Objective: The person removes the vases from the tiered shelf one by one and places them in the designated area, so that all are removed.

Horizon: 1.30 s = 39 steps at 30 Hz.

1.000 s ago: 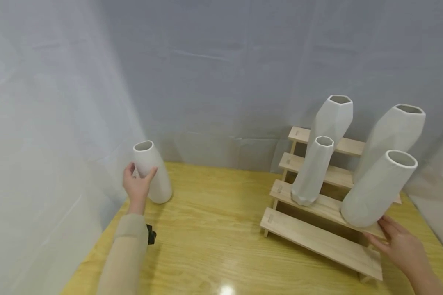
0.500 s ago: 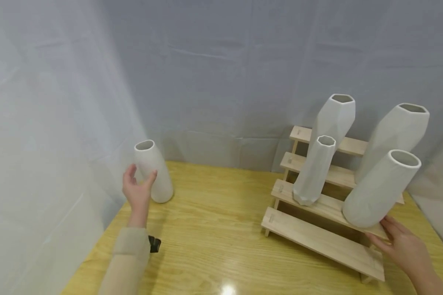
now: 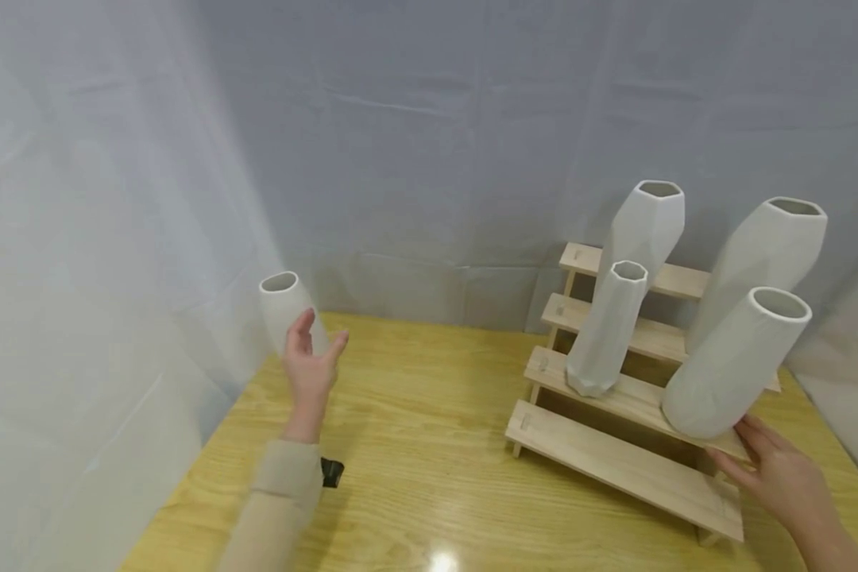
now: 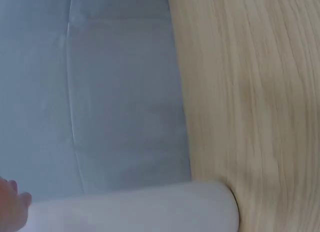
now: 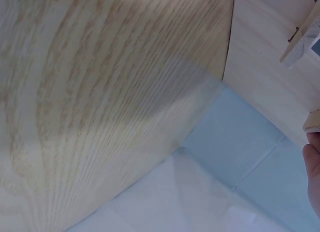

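Note:
At the table's left, a white vase (image 3: 282,314) stands upright. My left hand (image 3: 311,365) is in front of it in the head view, fingers spread from the thumb, hiding its lower part. In the left wrist view the same vase (image 4: 135,212) lies along the bottom, with fingertips (image 4: 12,204) at the lower left corner. At the right, my right hand (image 3: 779,473) pinches the end of a step of a wooden tiered stand (image 3: 615,469). A smooth round white vase (image 3: 732,369) sits on that step just above the fingers. In the right wrist view, fingertips (image 5: 312,159) meet the step's end.
A slim fluted vase (image 3: 604,342) shares the step with the round one. Behind them are two faceted vases, one on the left (image 3: 647,230) and one on the right (image 3: 765,262). Pale sheeting (image 3: 415,159) hangs behind the wooden table (image 3: 400,445).
My left hand has come off the left vase's side and moved right, now in front of the vase. That vase stays in place. My right hand keeps its hold on the stand.

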Motion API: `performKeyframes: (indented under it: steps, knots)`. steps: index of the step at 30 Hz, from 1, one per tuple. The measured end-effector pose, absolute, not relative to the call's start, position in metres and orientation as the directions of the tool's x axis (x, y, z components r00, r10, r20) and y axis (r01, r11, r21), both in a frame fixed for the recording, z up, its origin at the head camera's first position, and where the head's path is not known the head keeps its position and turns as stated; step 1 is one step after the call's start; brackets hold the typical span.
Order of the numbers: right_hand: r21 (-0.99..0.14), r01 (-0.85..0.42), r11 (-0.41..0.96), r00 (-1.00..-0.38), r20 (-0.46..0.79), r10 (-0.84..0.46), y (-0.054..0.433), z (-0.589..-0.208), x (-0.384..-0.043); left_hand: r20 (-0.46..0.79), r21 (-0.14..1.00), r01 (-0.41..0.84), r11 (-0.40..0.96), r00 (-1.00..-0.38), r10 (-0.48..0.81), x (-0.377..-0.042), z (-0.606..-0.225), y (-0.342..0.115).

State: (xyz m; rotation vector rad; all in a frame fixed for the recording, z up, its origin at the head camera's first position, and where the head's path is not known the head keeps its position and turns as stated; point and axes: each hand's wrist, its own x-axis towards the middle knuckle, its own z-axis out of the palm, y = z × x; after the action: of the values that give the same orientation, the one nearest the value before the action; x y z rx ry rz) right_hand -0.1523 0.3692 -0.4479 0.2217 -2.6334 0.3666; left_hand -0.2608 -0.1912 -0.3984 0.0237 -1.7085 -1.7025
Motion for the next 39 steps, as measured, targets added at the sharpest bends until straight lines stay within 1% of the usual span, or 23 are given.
performKeyframes:
  steps: [6,8,13,18,21,27,30,39]
  knots:
    - [-0.219,-0.224,0.95,-0.867,0.49,-0.092,0.369,-0.447,-0.153,0.512,0.849,0.523,0.074,-0.779,-0.363,-0.266,-0.397,-0.157]
    - [-0.224,-0.224,0.948,-0.867,0.49,-0.089,0.369,-0.447,-0.153,0.519,0.846,0.529,0.065,-0.792,-0.322,-0.263,-0.391,-0.144]
    - [-0.239,-0.215,0.947,-0.879,0.471,-0.081,0.368,-0.448,-0.152,0.515,0.856,0.509,0.085,-0.832,-0.204,-0.253,-0.373,-0.113]
    - [-0.25,-0.202,0.947,-0.885,0.461,-0.067,0.367,-0.448,-0.152,0.511,0.857,0.503,0.108,-0.858,-0.06,-0.258,-0.368,-0.09]
    - [-0.247,-0.202,0.948,-0.88,0.47,-0.065,0.367,-0.448,-0.152,0.505,0.859,0.503,0.097,-0.863,0.011,-0.259,-0.365,-0.076]
    - [-0.231,-0.232,0.945,-0.852,0.518,-0.083,0.368,-0.449,-0.152,0.501,0.856,0.509,0.088,-0.859,0.103,-0.258,-0.36,-0.05]
    - [-0.229,-0.231,0.946,-0.85,0.521,-0.081,0.368,-0.45,-0.152,0.501,0.852,0.515,0.093,-0.853,0.145,-0.257,-0.357,-0.038]
    - [-0.232,-0.223,0.947,-0.858,0.508,-0.078,0.368,-0.45,-0.152,0.485,0.859,0.508,0.07,-0.849,0.208,-0.257,-0.353,-0.001]
